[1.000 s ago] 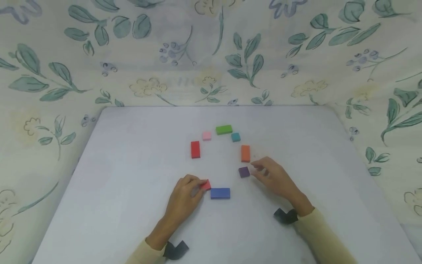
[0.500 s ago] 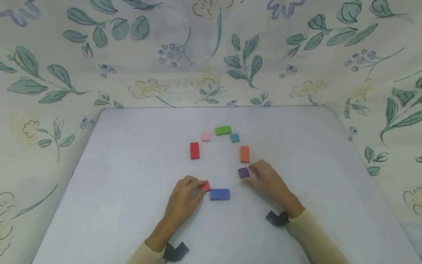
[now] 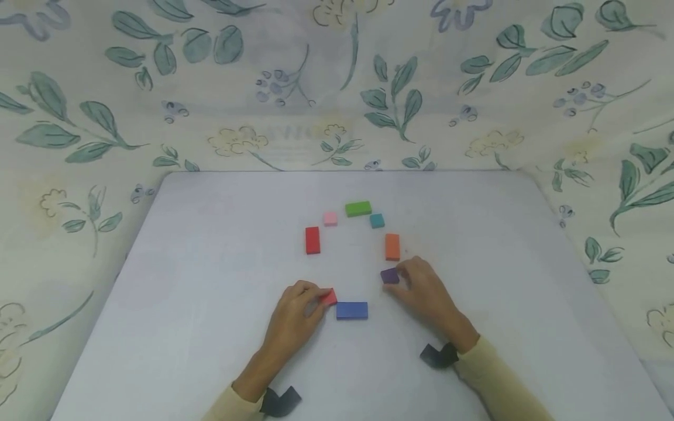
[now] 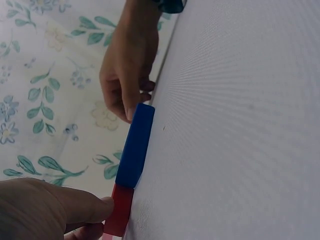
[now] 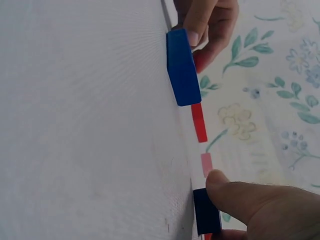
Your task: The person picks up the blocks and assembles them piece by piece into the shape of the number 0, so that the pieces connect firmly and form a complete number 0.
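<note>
My left hand (image 3: 295, 316) pinches a small red block (image 3: 330, 296) between thumb and fingers. In the left wrist view that red block (image 4: 119, 211) touches one end of a long blue block (image 4: 136, 147). From the head, the blue block (image 3: 351, 310) lies flat at the near side of the ring of blocks. My right hand (image 3: 429, 298) has thumb and index finger at a small purple block (image 3: 389, 276), pinching it just below an orange block (image 3: 392, 247). The right wrist view shows the thumb against this block (image 5: 206, 211), which looks dark blue there.
Farther off on the white table (image 3: 221, 234) lie a long red block (image 3: 312, 240), a pink block (image 3: 330, 219), a green block (image 3: 358, 209) and a teal block (image 3: 377, 220), roughly in a ring. A floral cloth (image 3: 295, 88) hangs behind the table.
My right hand has moved left to the purple block and its fingers have closed on it. The left hand keeps its pinch on the small red block and has not moved.
</note>
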`<state>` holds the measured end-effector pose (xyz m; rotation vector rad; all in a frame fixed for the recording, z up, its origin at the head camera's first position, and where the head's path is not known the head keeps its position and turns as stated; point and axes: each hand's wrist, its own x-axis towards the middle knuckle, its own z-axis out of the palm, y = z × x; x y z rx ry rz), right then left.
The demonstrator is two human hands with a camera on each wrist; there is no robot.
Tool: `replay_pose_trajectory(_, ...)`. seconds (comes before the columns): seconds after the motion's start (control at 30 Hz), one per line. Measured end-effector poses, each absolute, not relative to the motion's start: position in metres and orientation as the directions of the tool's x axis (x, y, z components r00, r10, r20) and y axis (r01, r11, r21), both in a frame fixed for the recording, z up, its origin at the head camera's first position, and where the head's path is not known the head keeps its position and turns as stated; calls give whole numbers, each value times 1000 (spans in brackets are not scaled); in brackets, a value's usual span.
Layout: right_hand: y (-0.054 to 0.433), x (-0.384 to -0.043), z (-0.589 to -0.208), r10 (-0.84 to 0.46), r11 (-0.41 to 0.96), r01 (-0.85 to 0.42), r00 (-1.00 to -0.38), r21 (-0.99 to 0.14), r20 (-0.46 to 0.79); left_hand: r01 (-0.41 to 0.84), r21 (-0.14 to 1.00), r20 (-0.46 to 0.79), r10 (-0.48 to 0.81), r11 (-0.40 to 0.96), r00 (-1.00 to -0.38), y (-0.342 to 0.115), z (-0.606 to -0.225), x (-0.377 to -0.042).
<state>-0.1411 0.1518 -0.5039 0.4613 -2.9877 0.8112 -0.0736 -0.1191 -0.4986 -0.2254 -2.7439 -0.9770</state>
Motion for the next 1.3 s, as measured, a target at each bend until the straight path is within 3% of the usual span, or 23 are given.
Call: replay_pose_trajectory(1.3,155,-137,-504,-272,768,-297,-953,-567,131,232,601,272,78,764,-959,-119,-498,-74)
